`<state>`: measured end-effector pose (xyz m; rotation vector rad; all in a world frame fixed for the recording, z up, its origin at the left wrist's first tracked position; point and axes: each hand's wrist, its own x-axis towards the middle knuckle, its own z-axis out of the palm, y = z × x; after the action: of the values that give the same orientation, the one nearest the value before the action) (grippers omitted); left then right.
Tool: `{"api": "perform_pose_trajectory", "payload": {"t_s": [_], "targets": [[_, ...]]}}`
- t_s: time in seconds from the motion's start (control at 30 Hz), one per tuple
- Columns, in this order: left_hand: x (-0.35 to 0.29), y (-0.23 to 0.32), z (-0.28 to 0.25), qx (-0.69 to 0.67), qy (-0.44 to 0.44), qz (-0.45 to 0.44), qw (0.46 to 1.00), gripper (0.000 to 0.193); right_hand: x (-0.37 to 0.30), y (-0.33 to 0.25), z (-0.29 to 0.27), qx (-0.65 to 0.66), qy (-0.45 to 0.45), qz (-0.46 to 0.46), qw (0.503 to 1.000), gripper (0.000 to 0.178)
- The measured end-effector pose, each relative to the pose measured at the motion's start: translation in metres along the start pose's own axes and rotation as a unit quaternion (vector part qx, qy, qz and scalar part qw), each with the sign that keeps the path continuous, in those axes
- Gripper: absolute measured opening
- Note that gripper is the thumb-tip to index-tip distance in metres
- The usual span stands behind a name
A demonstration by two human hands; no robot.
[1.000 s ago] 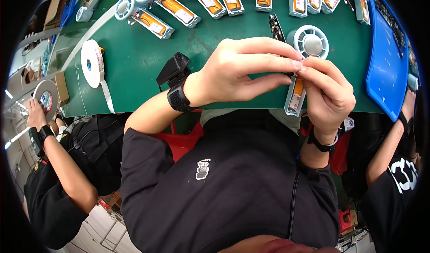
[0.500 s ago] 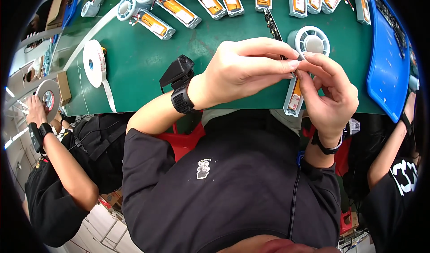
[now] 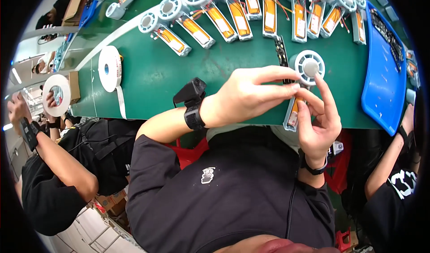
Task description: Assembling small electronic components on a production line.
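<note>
Overhead view of a green work surface (image 3: 179, 78) that curves with the lens, its near edge running just above the person's dark top.

Far left: a co-worker in black, one hand (image 3: 15, 107) beside a white tape roll (image 3: 57, 95) that it appears to hold up off the table. On the surface, a second white tape roll (image 3: 110, 68) stands on edge, a loose strip trailing toward the near edge.

Upper centre: a row of grey housings (image 3: 233, 15), each with a round white fan end and an orange cell inside, fanned along the far side of the surface. A narrow black strip (image 3: 281, 51) lies between this row and the hands.

Centre: the left hand (image 3: 244, 98), a black device strapped at the wrist, reaches rightward with its fingers extended and pinched on the workpiece.

Centre right: the grey fan unit (image 3: 301, 89), round end away from the person, orange cell visible low on its body, held at the table's near edge. The right hand (image 3: 320, 123) grips it from below, fingers curled round the body.

Right: a blue tray (image 3: 380, 83) lies beside the hands. Beyond it, another co-worker's forearm (image 3: 387, 159).
</note>
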<state>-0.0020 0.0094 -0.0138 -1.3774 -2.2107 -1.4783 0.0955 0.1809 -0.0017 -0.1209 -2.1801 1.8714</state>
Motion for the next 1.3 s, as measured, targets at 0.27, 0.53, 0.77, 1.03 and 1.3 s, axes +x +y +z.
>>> {"api": "perform_pose_trajectory", "payload": {"t_s": [0.27,0.53,0.77,1.03,1.3], "targets": [[0.01,0.031,-0.009,0.187,-0.17,-0.09,0.963,0.039,-0.006,0.005,-0.028,-0.148,-0.083,-0.082,0.982,0.014],[0.047,0.035,-0.01,-0.194,-0.266,-0.317,0.89,0.037,0.015,-0.004,-0.042,-0.119,-0.175,0.002,0.977,0.015],[0.057,0.002,0.016,0.242,-0.149,0.236,0.929,0.026,0.042,-0.02,-0.068,-0.182,-0.304,0.033,0.934,0.011],[0.049,-0.024,0.03,0.183,-0.212,0.181,0.943,0.023,0.042,-0.044,-0.068,-0.402,-0.307,-0.119,0.854,0.021],[0.047,-0.009,0.044,0.216,-0.122,0.068,0.966,0.024,0.026,-0.039,-0.052,-0.371,-0.222,-0.053,0.9,0.024]]}}
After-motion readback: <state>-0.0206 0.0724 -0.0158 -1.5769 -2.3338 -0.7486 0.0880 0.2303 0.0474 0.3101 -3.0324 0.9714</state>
